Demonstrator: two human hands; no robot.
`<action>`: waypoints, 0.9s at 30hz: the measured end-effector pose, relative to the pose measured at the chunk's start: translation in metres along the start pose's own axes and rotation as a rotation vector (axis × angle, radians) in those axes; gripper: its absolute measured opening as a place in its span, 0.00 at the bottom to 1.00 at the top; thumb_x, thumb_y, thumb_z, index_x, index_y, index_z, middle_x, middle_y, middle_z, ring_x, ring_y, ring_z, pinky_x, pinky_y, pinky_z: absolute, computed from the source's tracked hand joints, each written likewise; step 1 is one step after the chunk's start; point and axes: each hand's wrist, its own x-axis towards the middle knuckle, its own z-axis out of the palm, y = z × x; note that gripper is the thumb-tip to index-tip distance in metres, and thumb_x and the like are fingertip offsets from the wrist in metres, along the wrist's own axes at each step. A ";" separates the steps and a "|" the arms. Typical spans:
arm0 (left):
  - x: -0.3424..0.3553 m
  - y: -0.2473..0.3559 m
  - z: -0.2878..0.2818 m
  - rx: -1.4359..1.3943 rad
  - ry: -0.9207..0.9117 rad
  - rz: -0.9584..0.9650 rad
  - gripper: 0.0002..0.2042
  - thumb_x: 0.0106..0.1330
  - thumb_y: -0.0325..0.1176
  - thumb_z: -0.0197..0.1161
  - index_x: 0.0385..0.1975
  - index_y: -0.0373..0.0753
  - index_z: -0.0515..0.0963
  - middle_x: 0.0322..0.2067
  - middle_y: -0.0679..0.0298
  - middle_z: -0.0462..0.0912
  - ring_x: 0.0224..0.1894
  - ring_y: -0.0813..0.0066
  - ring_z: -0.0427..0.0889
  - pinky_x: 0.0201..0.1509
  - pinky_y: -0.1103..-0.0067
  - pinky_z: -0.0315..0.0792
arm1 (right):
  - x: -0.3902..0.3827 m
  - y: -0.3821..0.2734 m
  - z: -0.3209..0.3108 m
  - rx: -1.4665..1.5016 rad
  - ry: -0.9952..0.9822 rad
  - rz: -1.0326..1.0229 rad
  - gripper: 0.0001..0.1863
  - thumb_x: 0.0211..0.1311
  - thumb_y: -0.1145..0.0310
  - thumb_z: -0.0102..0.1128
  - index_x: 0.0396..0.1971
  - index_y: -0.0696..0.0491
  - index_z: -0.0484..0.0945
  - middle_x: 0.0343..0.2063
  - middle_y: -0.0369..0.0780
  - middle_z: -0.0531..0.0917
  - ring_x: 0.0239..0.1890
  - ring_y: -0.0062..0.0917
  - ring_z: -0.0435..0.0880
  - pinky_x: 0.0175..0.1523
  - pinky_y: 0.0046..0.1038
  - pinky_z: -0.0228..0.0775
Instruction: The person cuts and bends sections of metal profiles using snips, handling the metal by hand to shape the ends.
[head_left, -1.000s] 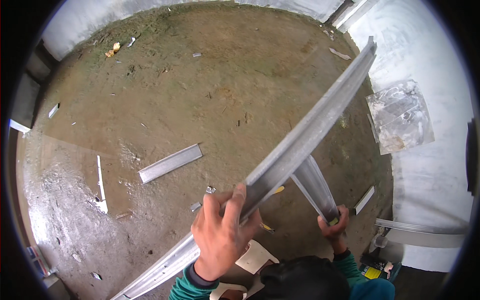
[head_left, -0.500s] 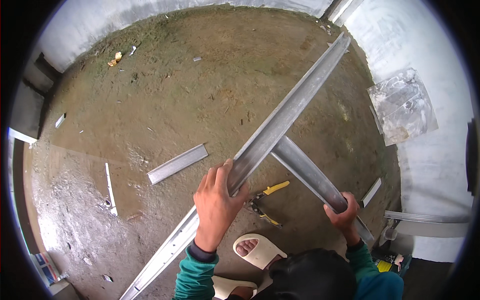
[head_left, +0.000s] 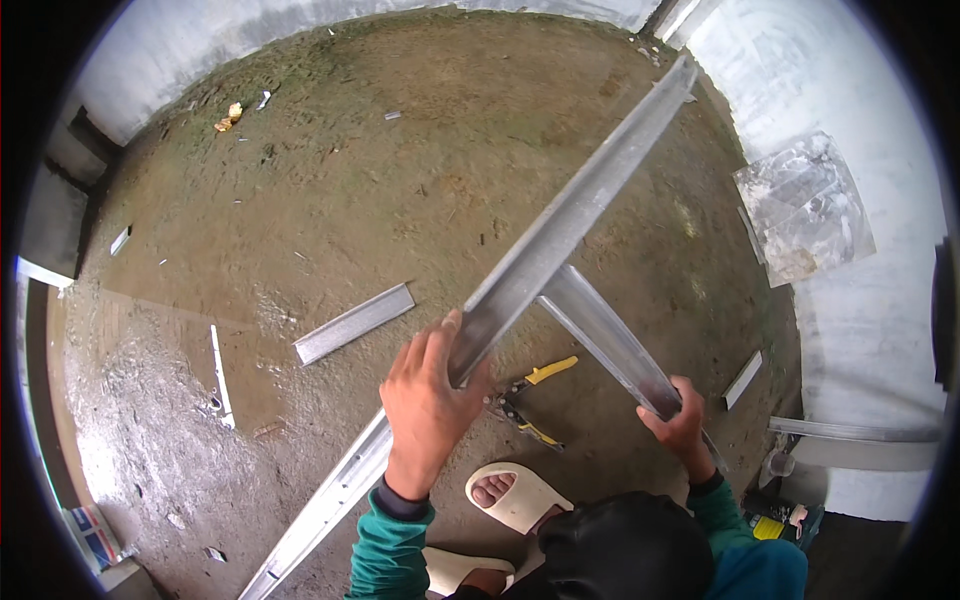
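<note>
My left hand (head_left: 432, 400) is closed round a long grey metal channel (head_left: 585, 200), which slants from the lower left to the far right. A shorter metal channel (head_left: 612, 335) is gripped near its close end by my right hand (head_left: 680, 425). Its far end meets the underside edge of the long channel, or passes beneath it; I cannot tell which. Just right of my left hand, yellow-handled snips (head_left: 530, 400) lie on the floor with the handles spread.
A short cut channel piece (head_left: 355, 323) lies left of centre on the damp, dirty floor (head_left: 330, 210). Thin strips (head_left: 220, 375) and scraps are scattered about. A smeared grey board (head_left: 806, 208) leans on the right wall, above a metal channel (head_left: 850, 430). My sandalled foot (head_left: 515, 498) is close to the snips.
The short channel has rolled slightly in my right hand, showing more of its hollow side, and that hand has shifted a little left. The long channel has moved slightly left with my left hand.
</note>
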 end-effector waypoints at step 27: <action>0.000 -0.082 0.071 -0.095 -0.212 -0.181 0.25 0.51 0.35 0.72 0.51 0.39 0.76 0.38 0.49 0.85 0.39 0.55 0.86 0.43 0.70 0.79 | -0.019 0.093 0.016 -0.339 -0.203 -0.006 0.37 0.53 0.59 0.67 0.60 0.58 0.65 0.43 0.51 0.80 0.42 0.45 0.82 0.44 0.40 0.75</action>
